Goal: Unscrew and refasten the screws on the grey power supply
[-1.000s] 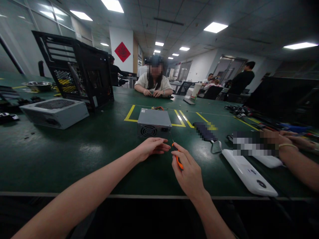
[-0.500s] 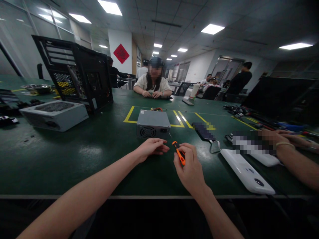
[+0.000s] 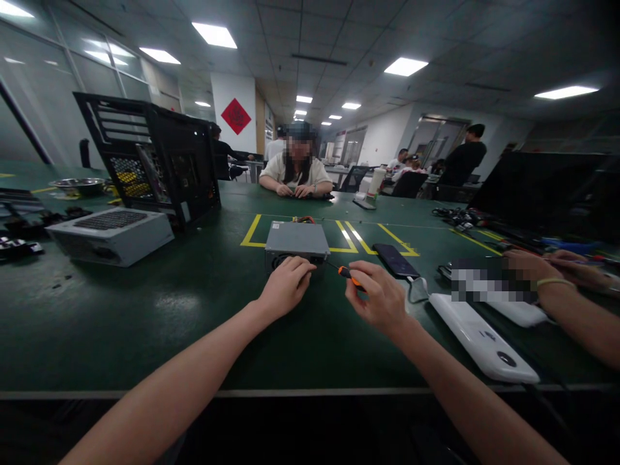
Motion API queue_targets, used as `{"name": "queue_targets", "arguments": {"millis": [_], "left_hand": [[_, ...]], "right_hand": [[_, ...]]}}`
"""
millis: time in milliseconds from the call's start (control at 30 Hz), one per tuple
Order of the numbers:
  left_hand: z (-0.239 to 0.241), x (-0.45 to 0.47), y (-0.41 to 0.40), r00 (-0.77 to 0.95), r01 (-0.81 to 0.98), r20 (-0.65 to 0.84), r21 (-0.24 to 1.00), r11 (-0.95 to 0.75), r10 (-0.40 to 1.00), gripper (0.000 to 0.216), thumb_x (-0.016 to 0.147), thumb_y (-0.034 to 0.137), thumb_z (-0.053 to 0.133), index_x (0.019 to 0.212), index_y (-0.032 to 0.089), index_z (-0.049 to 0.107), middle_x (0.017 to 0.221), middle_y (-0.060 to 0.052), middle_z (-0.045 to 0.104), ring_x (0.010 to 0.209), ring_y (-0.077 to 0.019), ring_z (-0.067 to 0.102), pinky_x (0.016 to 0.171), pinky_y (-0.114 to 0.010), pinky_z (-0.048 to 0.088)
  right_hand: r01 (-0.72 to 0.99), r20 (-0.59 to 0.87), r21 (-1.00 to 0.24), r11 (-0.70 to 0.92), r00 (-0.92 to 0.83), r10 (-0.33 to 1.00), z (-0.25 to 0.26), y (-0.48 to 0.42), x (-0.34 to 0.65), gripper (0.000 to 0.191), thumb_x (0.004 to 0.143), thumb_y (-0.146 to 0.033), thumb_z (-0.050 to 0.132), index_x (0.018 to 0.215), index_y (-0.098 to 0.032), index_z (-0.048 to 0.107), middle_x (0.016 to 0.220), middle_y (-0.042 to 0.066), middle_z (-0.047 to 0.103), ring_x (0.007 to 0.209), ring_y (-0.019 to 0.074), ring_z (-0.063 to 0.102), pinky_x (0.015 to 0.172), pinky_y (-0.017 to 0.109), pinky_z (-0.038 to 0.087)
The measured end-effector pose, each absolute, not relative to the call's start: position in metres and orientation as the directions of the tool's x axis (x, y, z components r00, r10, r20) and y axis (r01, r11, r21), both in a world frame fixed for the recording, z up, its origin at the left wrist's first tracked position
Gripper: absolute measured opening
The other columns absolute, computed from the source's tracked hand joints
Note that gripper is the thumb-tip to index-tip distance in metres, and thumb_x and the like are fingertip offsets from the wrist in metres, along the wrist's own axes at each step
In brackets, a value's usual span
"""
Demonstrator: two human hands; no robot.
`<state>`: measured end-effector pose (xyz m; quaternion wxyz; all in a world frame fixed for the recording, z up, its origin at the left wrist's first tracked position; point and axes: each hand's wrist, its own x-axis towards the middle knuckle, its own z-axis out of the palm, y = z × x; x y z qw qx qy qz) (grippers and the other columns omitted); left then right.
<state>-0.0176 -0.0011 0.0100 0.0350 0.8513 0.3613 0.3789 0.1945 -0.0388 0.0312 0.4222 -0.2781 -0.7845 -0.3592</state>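
A grey power supply unit [image 3: 297, 239] lies on the green table [image 3: 145, 323] in front of me, its fan grille facing me. My left hand [image 3: 285, 284] reaches to its near face, fingers curled against the grille. My right hand [image 3: 380, 297] is closed round an orange-and-black screwdriver [image 3: 349, 276], whose thin shaft points left toward the unit's front right corner.
A second grey power supply [image 3: 111, 234] and a black computer case [image 3: 155, 158] stand at the left. A phone [image 3: 396, 259] and a white device [image 3: 482, 336] lie to the right, beside a co-worker's arms [image 3: 571, 303]. A person sits across the table [image 3: 296, 171].
Both hands moved forward to the power supply. The left hand now touches its front face. The right hand turned the screwdriver so its tip points at the unit.
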Motion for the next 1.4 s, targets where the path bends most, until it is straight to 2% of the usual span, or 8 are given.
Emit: {"name": "queue_targets", "arguments": {"millis": [167, 367, 600, 767, 933, 1100, 1267, 1400], "left_hand": [[0.012, -0.018, 0.004, 0.440, 0.708, 0.702, 0.113, -0.697, 0.560, 0.029, 0.086, 0.017, 0.042, 0.109, 0.020, 0.060, 0.125, -0.010, 0.048, 0.120, -0.0255, 0.037, 0.098, -0.044, 0.035], [0.011, -0.016, 0.008, 0.550, 0.725, 0.633, -0.037, -0.687, 0.546, 0.032, 0.083, 0.020, 0.048, 0.113, 0.024, 0.059, 0.144, -0.008, 0.029, 0.134, -0.0300, 0.018, 0.107, -0.052, 0.017], [0.007, -0.017, 0.011, 0.583, 0.717, 0.584, -0.043, -0.696, 0.564, 0.037, 0.081, 0.021, 0.054, 0.117, 0.027, 0.057, 0.147, -0.007, 0.021, 0.133, -0.0298, 0.019, 0.107, -0.051, 0.016], [0.007, -0.016, 0.010, 0.579, 0.731, 0.582, -0.061, -0.679, 0.571, 0.039, 0.080, 0.022, 0.057, 0.118, 0.029, 0.057, 0.147, -0.006, 0.021, 0.132, -0.0305, 0.020, 0.106, -0.052, 0.016], [0.006, -0.014, 0.009, 0.577, 0.738, 0.588, -0.078, -0.670, 0.567, 0.044, 0.079, 0.022, 0.058, 0.121, 0.032, 0.053, 0.147, -0.007, 0.021, 0.132, -0.0312, 0.019, 0.106, -0.052, 0.016], [0.004, -0.011, 0.009, 0.560, 0.756, 0.604, -0.091, -0.648, 0.567, 0.047, 0.079, 0.022, 0.058, 0.124, 0.032, 0.050, 0.146, -0.008, 0.023, 0.132, -0.0310, 0.020, 0.106, -0.052, 0.016], [0.004, -0.010, 0.008, 0.561, 0.763, 0.599, -0.107, -0.637, 0.571, 0.048, 0.079, 0.023, 0.057, 0.126, 0.033, 0.048, 0.146, -0.008, 0.022, 0.132, -0.0307, 0.019, 0.106, -0.052, 0.016], [0.004, -0.010, 0.008, 0.561, 0.766, 0.599, -0.116, -0.632, 0.571, 0.048, 0.080, 0.023, 0.057, 0.126, 0.032, 0.048, 0.146, -0.009, 0.022, 0.132, -0.0309, 0.020, 0.106, -0.051, 0.015]], "right_hand": [[0.732, 0.897, 0.231, 0.641, -0.415, 0.151, 0.022, -0.037, 0.190, 0.029, 0.078, -0.016, 0.058, 0.102, -0.023, 0.045, 0.089, 0.004, 0.062, 0.079, 0.0153, 0.061, 0.066, 0.027, 0.051], [0.667, 0.844, 0.158, 0.728, -0.474, 0.252, 0.004, -0.041, 0.188, 0.017, 0.079, -0.011, 0.053, 0.091, -0.023, 0.049, 0.110, 0.008, 0.057, 0.100, 0.0164, 0.058, 0.075, 0.030, 0.053], [0.659, 0.861, 0.054, 0.750, -0.412, 0.300, 0.006, -0.041, 0.188, 0.019, 0.080, -0.011, 0.052, 0.094, -0.023, 0.048, 0.105, 0.007, 0.059, 0.098, 0.0169, 0.058, 0.077, 0.033, 0.054], [0.633, 0.865, 0.114, 0.766, -0.443, 0.237, 0.008, -0.043, 0.188, 0.021, 0.078, -0.013, 0.056, 0.093, -0.025, 0.046, 0.103, 0.005, 0.060, 0.099, 0.0180, 0.058, 0.078, 0.036, 0.053], [0.647, 0.872, 0.040, 0.761, -0.395, 0.290, 0.012, -0.044, 0.188, 0.025, 0.078, -0.012, 0.053, 0.097, -0.024, 0.042, 0.103, 0.007, 0.059, 0.101, 0.0190, 0.057, 0.079, 0.038, 0.052], [0.670, 0.873, 0.151, 0.727, -0.435, 0.220, 0.011, -0.048, 0.185, 0.028, 0.076, -0.013, 0.059, 0.095, -0.023, 0.042, 0.094, 0.006, 0.056, 0.092, 0.0192, 0.057, 0.072, 0.035, 0.052], [0.623, 0.850, 0.115, 0.774, -0.464, 0.247, 0.010, -0.050, 0.180, 0.029, 0.076, -0.011, 0.054, 0.097, -0.022, 0.038, 0.099, 0.008, 0.055, 0.096, 0.0197, 0.056, 0.075, 0.036, 0.052], [0.664, 0.849, 0.185, 0.724, -0.480, 0.223, 0.011, -0.051, 0.182, 0.022, 0.076, -0.021, 0.060, 0.088, -0.021, 0.041, 0.087, 0.007, 0.056, 0.081, 0.0188, 0.056, 0.066, 0.033, 0.051]]}}
